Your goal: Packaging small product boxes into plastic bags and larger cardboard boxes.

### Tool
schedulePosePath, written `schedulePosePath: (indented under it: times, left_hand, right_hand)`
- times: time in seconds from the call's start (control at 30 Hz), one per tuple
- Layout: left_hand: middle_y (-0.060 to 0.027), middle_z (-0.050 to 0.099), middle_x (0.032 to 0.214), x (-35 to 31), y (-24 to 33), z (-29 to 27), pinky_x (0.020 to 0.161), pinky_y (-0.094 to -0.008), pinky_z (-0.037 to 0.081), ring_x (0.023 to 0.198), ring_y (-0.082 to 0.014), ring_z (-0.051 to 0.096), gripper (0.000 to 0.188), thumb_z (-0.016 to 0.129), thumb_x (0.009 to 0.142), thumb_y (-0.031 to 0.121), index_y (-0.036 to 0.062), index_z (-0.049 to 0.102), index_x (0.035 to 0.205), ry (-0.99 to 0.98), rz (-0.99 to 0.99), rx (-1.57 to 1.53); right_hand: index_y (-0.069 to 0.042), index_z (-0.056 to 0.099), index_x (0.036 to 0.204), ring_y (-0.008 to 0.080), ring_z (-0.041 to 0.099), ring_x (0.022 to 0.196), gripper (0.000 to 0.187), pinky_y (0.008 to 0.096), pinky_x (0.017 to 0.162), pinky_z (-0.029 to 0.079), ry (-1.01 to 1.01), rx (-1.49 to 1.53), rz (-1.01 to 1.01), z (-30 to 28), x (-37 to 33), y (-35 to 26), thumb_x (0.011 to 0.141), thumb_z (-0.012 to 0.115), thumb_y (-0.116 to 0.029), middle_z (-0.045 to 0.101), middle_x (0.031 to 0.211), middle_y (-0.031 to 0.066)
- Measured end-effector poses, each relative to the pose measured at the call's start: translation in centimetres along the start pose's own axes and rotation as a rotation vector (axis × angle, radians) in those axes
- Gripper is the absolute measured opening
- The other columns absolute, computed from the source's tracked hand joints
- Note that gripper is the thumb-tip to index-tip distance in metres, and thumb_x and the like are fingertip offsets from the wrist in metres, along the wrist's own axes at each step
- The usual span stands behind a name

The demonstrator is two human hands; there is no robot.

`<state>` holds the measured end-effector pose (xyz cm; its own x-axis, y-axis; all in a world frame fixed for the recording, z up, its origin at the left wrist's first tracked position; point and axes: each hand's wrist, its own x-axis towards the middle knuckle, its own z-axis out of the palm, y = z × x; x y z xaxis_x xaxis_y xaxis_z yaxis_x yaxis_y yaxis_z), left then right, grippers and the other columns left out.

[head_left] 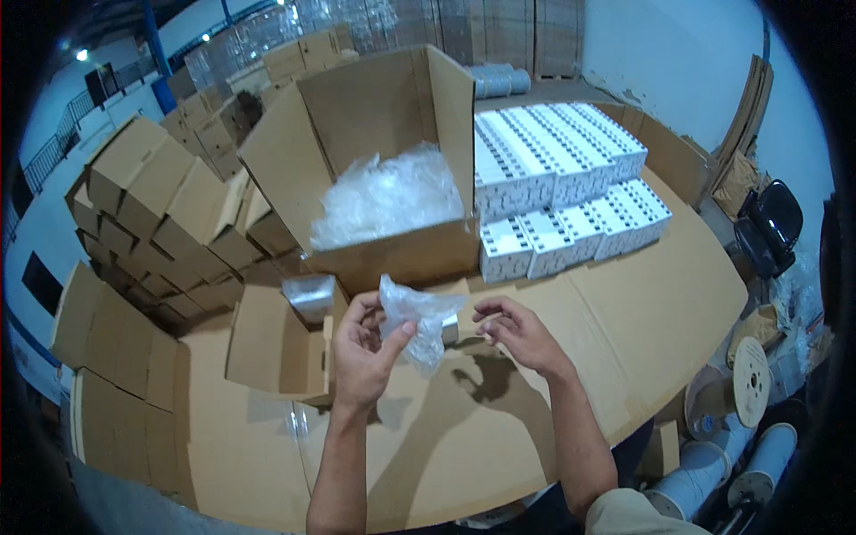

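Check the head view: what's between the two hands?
A crumpled clear plastic bag, pinched by the left hand. The right hand is just off it, with a small box partly hidden behind the bag.

Cardboard-covered table point(624, 312) carries open carton of plastic bags point(392, 192), stacked white boxes point(562, 178), small open carton point(276, 343).

Your left hand point(361, 348) pinching a crumpled clear plastic bag point(417, 319) above the flattened-cardboard worktop point(624, 312), your right hand point(517, 332) open just beside it, large open brown carton of clear plastic bags point(392, 192) behind, stacked white printed boxes point(562, 187) toward the worktop's far right edge
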<state>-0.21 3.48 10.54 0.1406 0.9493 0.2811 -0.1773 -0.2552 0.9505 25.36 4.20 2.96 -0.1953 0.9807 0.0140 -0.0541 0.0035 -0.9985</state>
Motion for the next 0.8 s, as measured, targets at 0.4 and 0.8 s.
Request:
schedulePosePath:
  times: [0.4, 0.8]
  left_hand:
    - [-0.0081, 0.066, 0.107, -6.9, -9.2, -0.2, 0.093, -0.0287, 0.051, 0.103, -0.0136, 0.063, 0.03, 0.065, 0.087, -0.009, 0.0007, 0.052, 0.113, 0.007, -0.311, -0.092]
    - [-0.0053, 0.059, 0.108, -6.9, -6.3, -2.3, 0.091, -0.0271, 0.048, 0.101, -0.0121, 0.058, 0.045, 0.07, 0.079, -0.003, 0.0001, 0.053, 0.121, -0.395, -0.373, 0.112]
  right_hand:
    - [0.002, 0.067, 0.107, 0.0082, 0.062, 0.081, 0.02, 0.0263, 0.072, 0.053, -0.024, -0.294, -0.076, 3.3, -2.7, 1.2, 0.092, 0.073, -0.01, 0.07, 0.094, 0.0045]
    - [-0.001, 0.06, 0.106, 0.0073, 0.062, 0.085, 0.01, 0.0235, 0.074, 0.053, 0.061, 0.111, -0.158, 2.6, -2.7, 0.6, 0.097, 0.063, 0.001, 0.064, 0.094, 0.0021]
